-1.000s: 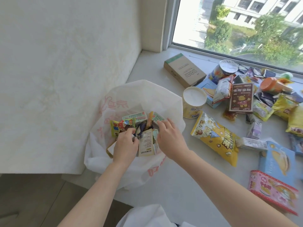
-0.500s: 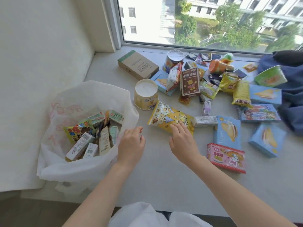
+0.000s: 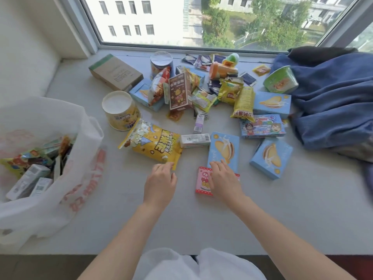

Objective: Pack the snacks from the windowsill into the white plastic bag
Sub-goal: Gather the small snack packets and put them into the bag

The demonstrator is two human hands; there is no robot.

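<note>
Daylit grey windowsill surface [image 3: 125,223] under a wide window carries scattered snack packets [image 3: 201,98]. White plastic bag [image 3: 60,199] sits left, partly filled. Left hand [image 3: 160,183] open by yellow pouch [image 3: 155,144]; right hand [image 3: 224,178] flat on pink box [image 3: 202,180].

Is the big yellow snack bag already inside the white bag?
No, the yellow snack bag lies on the windowsill, right of the white plastic bag.
</note>
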